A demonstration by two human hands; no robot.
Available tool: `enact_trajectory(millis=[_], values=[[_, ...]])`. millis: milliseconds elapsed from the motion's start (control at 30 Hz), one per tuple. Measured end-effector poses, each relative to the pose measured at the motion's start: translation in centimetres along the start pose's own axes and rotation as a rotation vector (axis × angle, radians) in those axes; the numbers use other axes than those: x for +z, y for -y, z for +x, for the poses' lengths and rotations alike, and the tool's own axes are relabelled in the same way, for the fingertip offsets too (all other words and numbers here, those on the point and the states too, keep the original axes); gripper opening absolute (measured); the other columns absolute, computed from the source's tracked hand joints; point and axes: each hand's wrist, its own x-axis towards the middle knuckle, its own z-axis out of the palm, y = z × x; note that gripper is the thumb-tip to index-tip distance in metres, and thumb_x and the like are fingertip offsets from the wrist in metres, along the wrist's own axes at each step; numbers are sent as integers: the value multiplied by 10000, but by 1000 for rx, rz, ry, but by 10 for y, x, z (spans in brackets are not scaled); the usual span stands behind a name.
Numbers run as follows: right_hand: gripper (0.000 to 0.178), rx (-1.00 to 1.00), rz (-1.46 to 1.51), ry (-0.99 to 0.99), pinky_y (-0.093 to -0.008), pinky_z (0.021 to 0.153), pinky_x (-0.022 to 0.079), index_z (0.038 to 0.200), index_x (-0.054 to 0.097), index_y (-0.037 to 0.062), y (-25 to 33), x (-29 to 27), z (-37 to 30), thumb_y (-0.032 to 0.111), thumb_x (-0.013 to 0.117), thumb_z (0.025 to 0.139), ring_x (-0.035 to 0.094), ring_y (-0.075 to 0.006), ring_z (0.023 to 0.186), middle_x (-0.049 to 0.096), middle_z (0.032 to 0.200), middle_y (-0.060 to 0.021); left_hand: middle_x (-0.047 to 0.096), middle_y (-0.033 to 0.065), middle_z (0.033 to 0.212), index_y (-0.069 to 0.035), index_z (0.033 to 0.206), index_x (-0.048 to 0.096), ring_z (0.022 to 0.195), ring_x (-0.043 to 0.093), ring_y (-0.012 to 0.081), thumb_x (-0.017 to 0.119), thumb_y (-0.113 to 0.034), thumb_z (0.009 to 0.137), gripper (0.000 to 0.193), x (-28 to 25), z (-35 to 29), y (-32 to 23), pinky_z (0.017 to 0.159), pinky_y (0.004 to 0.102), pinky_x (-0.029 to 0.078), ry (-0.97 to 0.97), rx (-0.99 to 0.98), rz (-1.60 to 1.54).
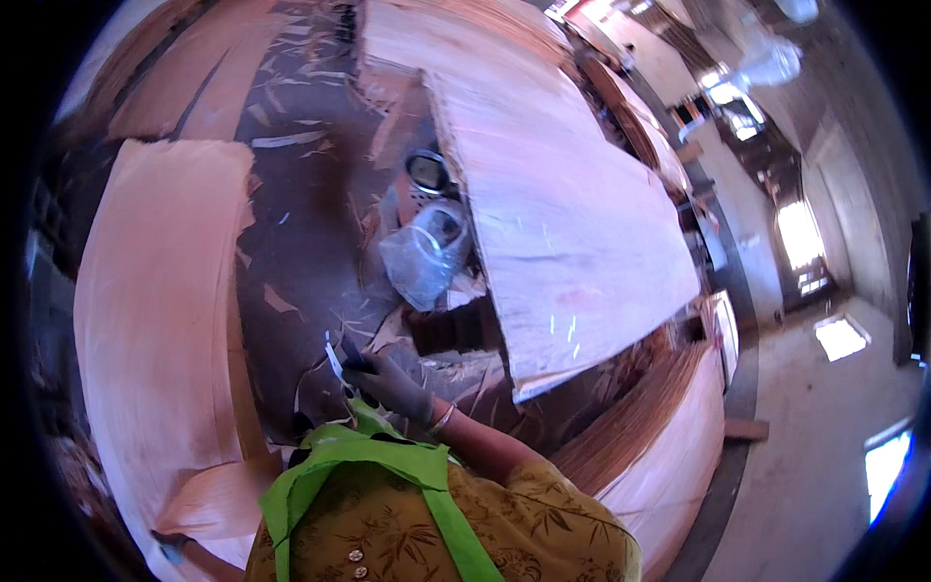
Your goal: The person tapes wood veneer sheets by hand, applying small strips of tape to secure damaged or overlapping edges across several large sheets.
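Note:
My left hand (172,543), in a dark glove, is at the lower left. It grips the near edge of a small wood veneer piece (221,497), which lies curled over a long pale veneer stack (160,301). My right hand (396,388), in a grey glove with a bracelet at the wrist, is in front of my body. Its fingers are closed around a dark-handled tool (352,351) with a narrow whitish strip beside it; its exact kind is unclear. A green apron (359,451) covers my patterned top.
Ahead to the right is a large stack of veneer sheets (572,213). Beside it sit a clear plastic bag (424,254) and a round dark-faced object (427,172). Veneer scraps (288,140) litter the dark floor (301,209). Another veneer stack (659,466) stands close at my right.

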Motion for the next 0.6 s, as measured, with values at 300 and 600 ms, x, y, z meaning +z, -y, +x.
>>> enact_trajectory(millis=[300,600], values=[[172,-9,510,-440,-192,411,297,916,595,57,-130,-113,-179,227,572,900,389,-33,474,495,655,52,518,181,1242,-56,1308,422,1083,531,338,595,-289,877,519,-26,-260,-230,868,444,494,501,564,-543],[133,8,708,-1233,-203,336,316,878,578,72,-338,-251,-468,205,573,883,436,-66,400,535,643,9,509,161,1282,3,1211,541,1111,548,265,571,-105,893,338,-138,-630,-271,918,303,462,645,1349,-922]])
